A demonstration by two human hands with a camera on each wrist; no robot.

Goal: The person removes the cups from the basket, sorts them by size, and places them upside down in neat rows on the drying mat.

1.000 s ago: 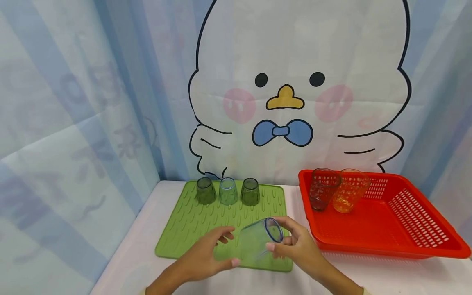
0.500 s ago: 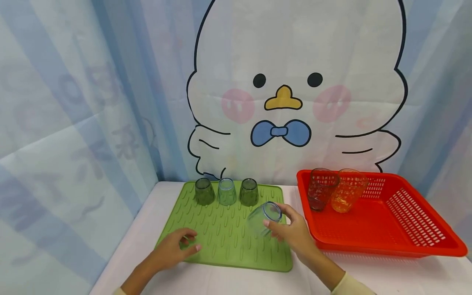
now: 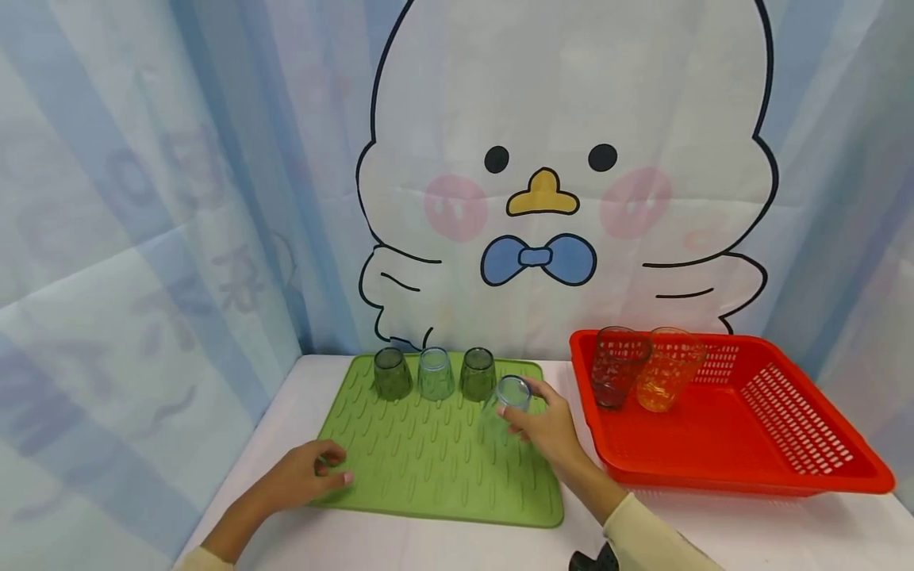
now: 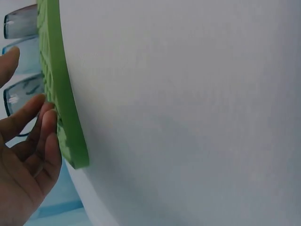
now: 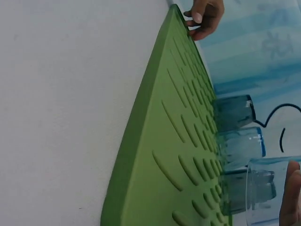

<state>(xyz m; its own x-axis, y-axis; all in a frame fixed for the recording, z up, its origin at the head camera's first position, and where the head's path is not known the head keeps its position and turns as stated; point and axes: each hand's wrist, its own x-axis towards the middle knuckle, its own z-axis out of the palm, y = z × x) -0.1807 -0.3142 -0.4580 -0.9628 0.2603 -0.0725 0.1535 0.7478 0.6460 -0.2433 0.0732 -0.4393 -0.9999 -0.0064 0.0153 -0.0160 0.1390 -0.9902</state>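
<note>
My right hand (image 3: 548, 428) grips a clear, blue-tinted glass (image 3: 511, 400) by its side, over the back right part of the green ribbed mat (image 3: 428, 468). The glass tilts a little; in the right wrist view its wider end faces the mat. Just left of it, three glasses stand in a row with narrower ends up: dark grey (image 3: 393, 377), pale blue (image 3: 435, 377) and dark grey (image 3: 478, 377). By the mat's front left edge is my left hand (image 3: 296, 476), fingers loosely bent and holding nothing. Whether it touches the mat I cannot tell.
To the right sits a red plastic basket (image 3: 714, 477) with a dark glass (image 3: 616, 373) and a lighter glass (image 3: 664, 377) leaning at its left end. A patterned curtain (image 3: 443, 301) hangs behind the white table (image 3: 400, 547).
The right hand has carried the glass toward the back of the mat, up to the row, turning it more upright. My left hand has drawn away from the glass, leftward to the mat's edge.
</note>
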